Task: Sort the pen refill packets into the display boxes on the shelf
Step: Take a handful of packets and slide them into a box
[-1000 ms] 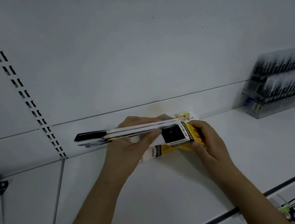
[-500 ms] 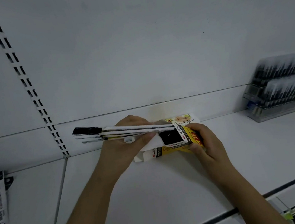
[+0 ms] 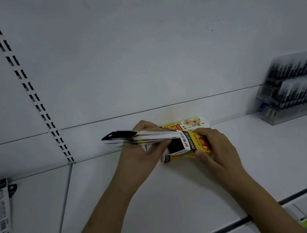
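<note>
Now L hand (image 3: 143, 154) grips thin white-and-black refill packets (image 3: 151, 135); R hand (image 3: 213, 147) clasps yellow cardboard display box (image 3: 196, 146). Keep stack flat, aligned w/ opening.

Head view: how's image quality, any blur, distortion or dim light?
Head view: dim, flat light overall; packets in the left hand smear at their black tips; the clear pen rack at right is streaked; the slotted upright leans and shelf lines bow, wide-angle distortion.
</note>
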`<state>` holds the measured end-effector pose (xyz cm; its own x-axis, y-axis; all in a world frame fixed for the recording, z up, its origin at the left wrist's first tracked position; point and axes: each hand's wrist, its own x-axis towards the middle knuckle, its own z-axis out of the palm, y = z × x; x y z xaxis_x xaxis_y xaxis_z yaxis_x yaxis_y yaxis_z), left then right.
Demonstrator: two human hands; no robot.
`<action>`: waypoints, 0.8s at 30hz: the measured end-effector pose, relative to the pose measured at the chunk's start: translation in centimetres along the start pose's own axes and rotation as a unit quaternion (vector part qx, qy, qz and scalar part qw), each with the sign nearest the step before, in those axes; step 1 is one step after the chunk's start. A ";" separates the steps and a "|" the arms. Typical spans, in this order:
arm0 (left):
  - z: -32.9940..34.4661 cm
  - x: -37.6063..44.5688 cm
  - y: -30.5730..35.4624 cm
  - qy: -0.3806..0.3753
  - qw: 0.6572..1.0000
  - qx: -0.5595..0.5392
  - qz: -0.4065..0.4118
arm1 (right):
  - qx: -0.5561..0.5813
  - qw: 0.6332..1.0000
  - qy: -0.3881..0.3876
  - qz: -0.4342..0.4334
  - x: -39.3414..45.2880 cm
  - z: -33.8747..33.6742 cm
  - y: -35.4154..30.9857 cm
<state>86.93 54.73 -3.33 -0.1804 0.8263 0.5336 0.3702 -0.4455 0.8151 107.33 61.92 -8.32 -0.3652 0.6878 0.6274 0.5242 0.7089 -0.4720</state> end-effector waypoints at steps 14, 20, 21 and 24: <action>-0.5 0.1 0.5 -0.060 0.997 -0.021 0.031 | 0.018 1.000 0.007 -0.003 -0.1 0.0 0.1; -0.8 0.2 -0.5 -0.066 0.998 -0.004 0.015 | 0.010 1.000 -0.003 -0.006 0.1 0.1 0.1; -1.2 0.1 -0.4 -0.077 0.997 -0.014 0.006 | 0.018 1.000 0.000 -0.002 0.0 0.0 0.1; -2.7 0.2 0.1 -0.077 0.997 -0.030 -0.006 | 0.051 0.999 0.005 0.018 0.0 -0.3 0.3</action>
<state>84.50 53.90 -2.51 -0.0406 0.8729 0.4862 0.3127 -0.4511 0.8359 107.71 62.07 -8.24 -0.3396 0.7124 0.6142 0.4553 0.6959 -0.5554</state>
